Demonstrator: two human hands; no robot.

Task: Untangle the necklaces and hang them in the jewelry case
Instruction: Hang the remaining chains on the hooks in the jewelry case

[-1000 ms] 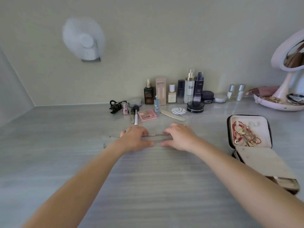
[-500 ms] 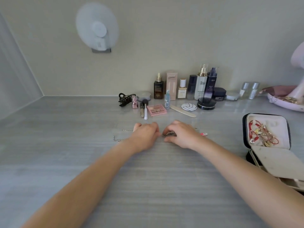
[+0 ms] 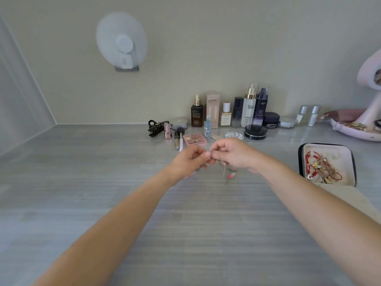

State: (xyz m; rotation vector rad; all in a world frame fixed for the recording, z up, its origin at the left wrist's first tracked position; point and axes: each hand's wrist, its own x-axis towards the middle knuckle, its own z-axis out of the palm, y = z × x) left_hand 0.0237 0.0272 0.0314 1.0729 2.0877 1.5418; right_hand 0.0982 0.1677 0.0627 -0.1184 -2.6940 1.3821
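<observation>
hands meet at 12 o'clock | left hand (image 3: 190, 159) and right hand (image 3: 233, 154) grips pinch necklace chain (image 3: 223, 167) above worktop (image 3: 123, 182), slack to pick apart | jewelry case (image 3: 327, 149) open at 3 o'clock, ready for hanging

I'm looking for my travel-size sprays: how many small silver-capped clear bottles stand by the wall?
2. One silver-capped bottle stands left of the second silver-capped bottle, side by side against the wall between the white jar and the pink mirror tray. Others could be hidden behind taller bottles.

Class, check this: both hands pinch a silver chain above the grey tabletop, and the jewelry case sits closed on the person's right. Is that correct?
Not quite. The head view shows the jewelry case lying open, with red and gold pieces inside. The rest holds: the left hand and right hand pinch the silver chain above the grey tabletop.
</observation>
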